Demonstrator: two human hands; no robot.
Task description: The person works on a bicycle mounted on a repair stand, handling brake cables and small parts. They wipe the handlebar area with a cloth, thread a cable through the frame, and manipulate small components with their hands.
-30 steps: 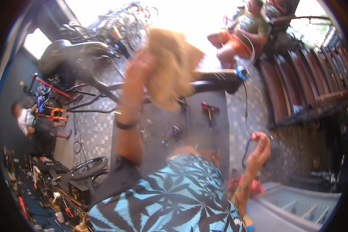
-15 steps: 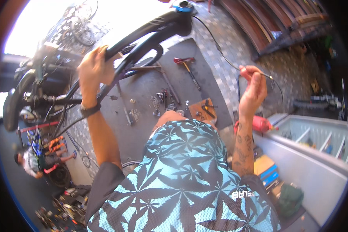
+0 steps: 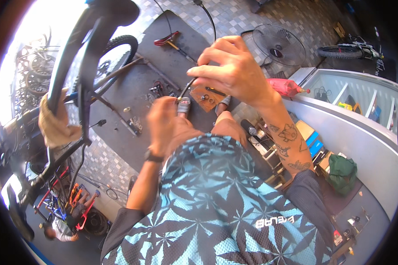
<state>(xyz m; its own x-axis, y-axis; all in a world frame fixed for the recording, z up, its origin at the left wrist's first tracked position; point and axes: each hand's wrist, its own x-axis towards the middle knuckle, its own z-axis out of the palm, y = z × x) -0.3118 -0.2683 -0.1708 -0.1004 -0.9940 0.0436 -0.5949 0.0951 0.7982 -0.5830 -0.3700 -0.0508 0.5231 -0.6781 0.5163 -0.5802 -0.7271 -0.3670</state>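
A thin black cable (image 3: 188, 88) stretches between my hands in front of my lap. My right hand (image 3: 230, 73) is closed in a pinch on it, thumb against the forefinger. Motion smears my left hand (image 3: 160, 121), but its fingertips close on the lower end of the cable, where a small pale tip shows. To the left stands a dark bicycle frame (image 3: 68, 57), apart from both hands. A tan cloth (image 3: 53, 126) hangs over one of its tubes.
On a dark mat lie a red-and-black bicycle saddle (image 3: 167, 39) on its post and an orange-brown board (image 3: 202, 102) with small tools. A floor fan (image 3: 276, 46) stands ahead right, beside a pale open-topped chest (image 3: 340, 117). Another person (image 3: 59, 230) sits lower left among bicycles.
My left hand has let go of the cloth on the frame and come right to the cable's end. My right hand has moved inward with the cable. The view has swung rightward.
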